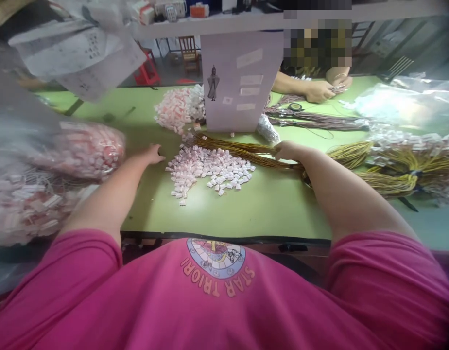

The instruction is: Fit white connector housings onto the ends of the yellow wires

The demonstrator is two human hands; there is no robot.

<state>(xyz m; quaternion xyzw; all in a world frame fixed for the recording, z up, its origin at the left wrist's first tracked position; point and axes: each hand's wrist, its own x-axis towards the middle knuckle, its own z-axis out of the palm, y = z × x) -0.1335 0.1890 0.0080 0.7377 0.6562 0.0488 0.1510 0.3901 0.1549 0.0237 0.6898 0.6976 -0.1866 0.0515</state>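
Note:
My left hand is over the green tabletop, left of a loose pile of small white plastic connector housings. Its thumb and fingers are apart, and nothing shows between them. To the right of the pile, my right hand has its fingers curled on a long bundle of yellow and brown wires. The bundle lies behind the housings, and its left end reaches the back of the pile. The fingertips of my right hand are partly hidden among the wires.
A bag of pinkish connectors bulges at left. Another heap lies beside the upright panel. Tied yellow wire bundles with white ends are at right. Across the table, another person's hands hold thin wires.

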